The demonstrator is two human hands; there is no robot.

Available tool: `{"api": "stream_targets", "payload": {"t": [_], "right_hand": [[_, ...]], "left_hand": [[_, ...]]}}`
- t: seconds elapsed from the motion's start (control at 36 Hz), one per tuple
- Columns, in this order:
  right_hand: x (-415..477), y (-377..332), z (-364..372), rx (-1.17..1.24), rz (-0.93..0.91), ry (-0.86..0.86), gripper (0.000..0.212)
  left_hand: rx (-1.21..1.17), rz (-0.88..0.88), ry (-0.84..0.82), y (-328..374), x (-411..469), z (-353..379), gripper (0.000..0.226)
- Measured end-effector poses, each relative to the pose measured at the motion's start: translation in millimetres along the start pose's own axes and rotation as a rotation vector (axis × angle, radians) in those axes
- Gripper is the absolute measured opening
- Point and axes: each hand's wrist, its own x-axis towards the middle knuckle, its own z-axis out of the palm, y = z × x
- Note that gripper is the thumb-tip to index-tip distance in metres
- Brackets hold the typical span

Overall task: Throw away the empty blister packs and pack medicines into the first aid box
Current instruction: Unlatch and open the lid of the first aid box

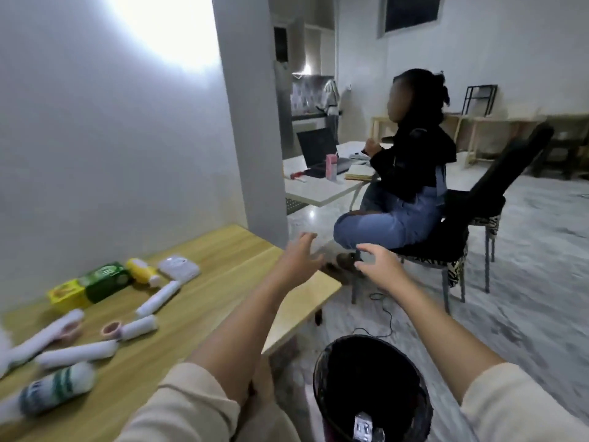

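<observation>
My left hand (298, 258) and my right hand (379, 264) are stretched out past the table's right end, fingers spread, holding nothing. Below them on the floor stands a black bin (371, 387) with a silvery blister pack (363, 427) lying inside. On the wooden table (223, 275) at the left lie medicines: a green box (106, 280), a yellow box (65, 293), a yellow bottle (141, 271), a white flat pack (179, 267), several white tubes (159, 298) and a green-striped white bottle (59, 389).
A person sits on a black chair (497, 186) just beyond my hands, facing a white table (318, 189) with a laptop. A white wall and pillar (251, 122) stand behind the wooden table. A black cable (382, 314) runs across the marble floor.
</observation>
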Motion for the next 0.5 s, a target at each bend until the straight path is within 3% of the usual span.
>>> {"api": "stream_targets", "payload": {"t": [0.31,0.5], "right_hand": [[2,-183,118,0.11,-0.441,-0.216,0.044],[-23,-271,206,0.214,-0.654,-0.417,0.042]], "left_hand": [[0.208,-0.305,0.324,-133,-107,-170,0.056],[0.301,-0.544,0.422,-213,-217,-243,0.061]]}}
